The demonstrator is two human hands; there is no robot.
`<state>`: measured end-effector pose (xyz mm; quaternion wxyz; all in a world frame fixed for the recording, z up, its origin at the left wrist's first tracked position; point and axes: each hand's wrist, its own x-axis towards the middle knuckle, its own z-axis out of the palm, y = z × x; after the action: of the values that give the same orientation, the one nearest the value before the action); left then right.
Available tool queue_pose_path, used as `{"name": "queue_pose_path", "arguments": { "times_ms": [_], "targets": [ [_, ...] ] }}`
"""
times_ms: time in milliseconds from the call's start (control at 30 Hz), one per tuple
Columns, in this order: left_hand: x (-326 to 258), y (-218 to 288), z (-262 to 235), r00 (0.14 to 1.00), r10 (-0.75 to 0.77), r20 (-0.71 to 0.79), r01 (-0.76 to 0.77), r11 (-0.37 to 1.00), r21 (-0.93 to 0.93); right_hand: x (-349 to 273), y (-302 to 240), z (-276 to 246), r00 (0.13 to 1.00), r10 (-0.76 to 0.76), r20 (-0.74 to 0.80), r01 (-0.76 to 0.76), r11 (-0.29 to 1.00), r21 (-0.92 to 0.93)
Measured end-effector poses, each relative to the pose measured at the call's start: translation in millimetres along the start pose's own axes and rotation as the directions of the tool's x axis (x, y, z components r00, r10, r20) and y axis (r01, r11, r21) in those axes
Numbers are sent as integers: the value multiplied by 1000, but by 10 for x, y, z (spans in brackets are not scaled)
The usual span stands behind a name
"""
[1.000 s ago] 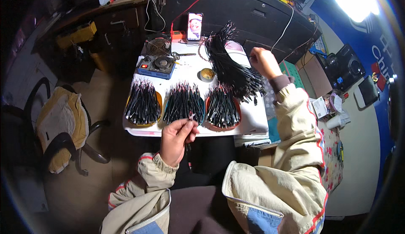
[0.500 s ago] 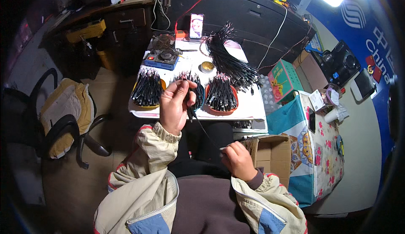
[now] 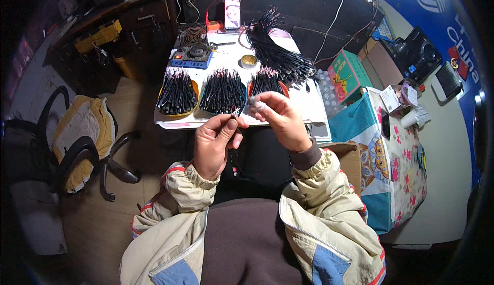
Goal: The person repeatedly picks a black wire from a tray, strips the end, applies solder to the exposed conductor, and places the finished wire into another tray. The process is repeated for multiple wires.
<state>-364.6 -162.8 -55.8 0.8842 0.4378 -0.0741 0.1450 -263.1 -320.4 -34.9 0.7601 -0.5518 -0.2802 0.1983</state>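
My left hand [image 3: 212, 148] is closed in a pinch on a thin black cable [image 3: 234, 115], whose fine coloured wire ends stick up past the thumb. Just to its right, my right hand [image 3: 282, 123] is raised with its fingertips pinched together close to those wire ends. Whatever it grips is too small and blurred to name. Beyond the hands stand three trays packed with short black cables, their wire ends up: a yellow tray [image 3: 195, 90], a blue tray [image 3: 244, 92] and an orange tray [image 3: 284, 90], the last partly hidden by my right hand.
On the white table [image 3: 221, 69] are a blue device with a round black top [image 3: 193, 57], a round grille [image 3: 192, 36], a small round tin [image 3: 249, 61], a lit phone [image 3: 232, 15] and a large bundle of black cables [image 3: 278, 53]. A cardboard box [image 3: 345, 161] stands right.
My right hand has risen from near my lap to beside my left hand. The left hand is lower over the table's front edge, still holding the cable. The head view has shifted slightly.
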Motion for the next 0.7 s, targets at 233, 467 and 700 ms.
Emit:
{"name": "queue_pose_path", "arguments": {
  "times_ms": [233, 467, 700],
  "targets": [
    [4, 40, 28, 995, -99, -30, 102, 988, 119, 79, -100, 110, 998, -47, 37, 48, 998, -46],
    [27, 794, -92, 997, 55, -54, -56, 998, -18, 459, -446, 689, 962, -221, 163, 223, 975, 9],
    [-428, 1456, -104, 886, 405, -226, -361, 908, 210, 699, -576, 1451, 766, -479, 428, 488, 867, 98]
  ]
}}
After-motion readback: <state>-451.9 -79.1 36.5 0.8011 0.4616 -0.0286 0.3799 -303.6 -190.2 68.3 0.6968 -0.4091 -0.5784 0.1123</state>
